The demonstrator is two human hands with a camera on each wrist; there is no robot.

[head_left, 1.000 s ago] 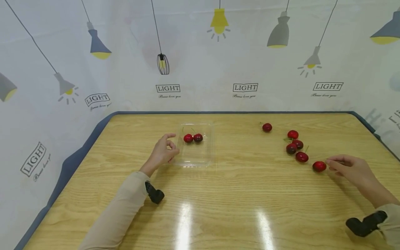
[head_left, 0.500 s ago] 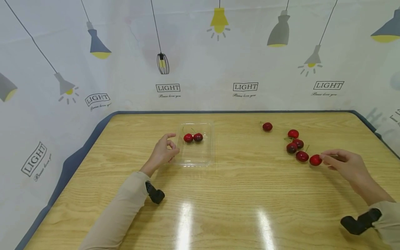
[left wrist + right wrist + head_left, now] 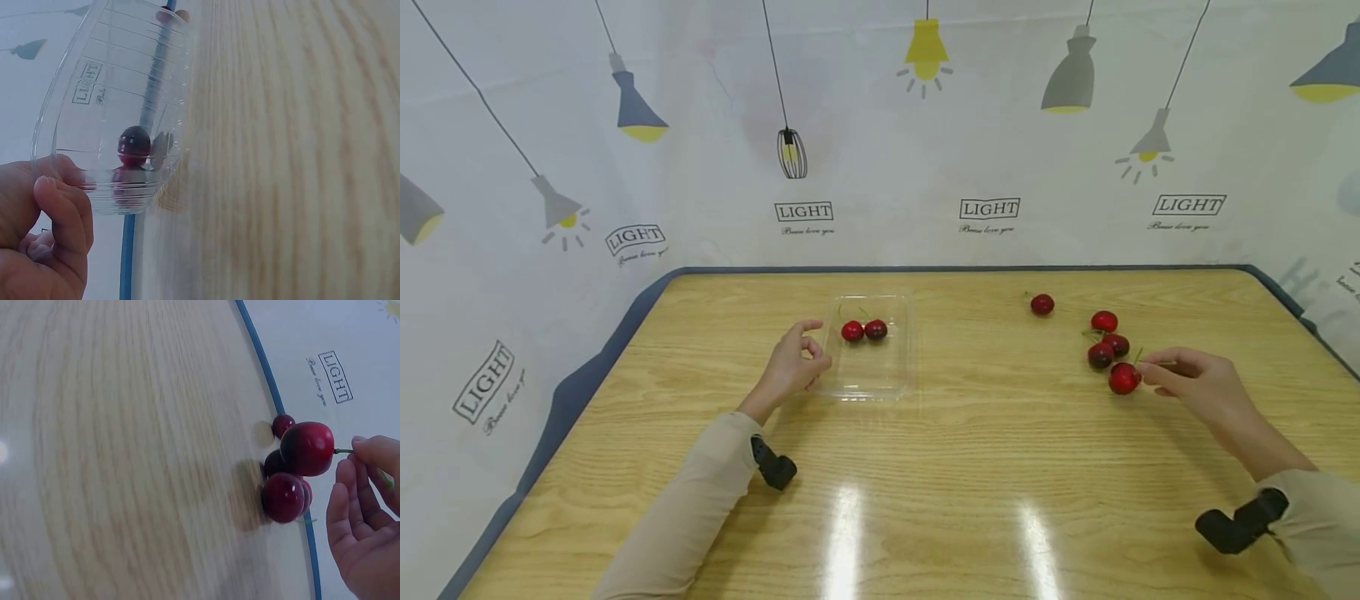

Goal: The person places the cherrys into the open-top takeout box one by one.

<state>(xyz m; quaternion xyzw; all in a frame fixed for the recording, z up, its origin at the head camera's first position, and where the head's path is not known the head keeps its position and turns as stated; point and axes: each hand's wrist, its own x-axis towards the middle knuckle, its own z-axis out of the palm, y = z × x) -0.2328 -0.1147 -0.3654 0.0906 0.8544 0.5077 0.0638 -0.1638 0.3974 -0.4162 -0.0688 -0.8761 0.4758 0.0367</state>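
Note:
On the left, my left hand pinches the near-left rim of a clear plastic box between thumb and fingers. Two dark red cherries with green stems lie side by side inside it. My right hand holds a red cherry by its stem, thumb against fingertips, with the fruit hanging just off those fingertips. In the head view that cherry overlaps a darker one; the right wrist view shows this darker cherry lying on the table beside others.
Beyond the held fruit, several loose cherries cluster on the wooden table. A single cherry lies apart, nearer the back edge. A printed lamp-pattern curtain stands behind the table.
My right hand has lifted the cherry by its stem and carried it left, over to the nearest loose cherry. The left hand and the plastic box have stayed put.

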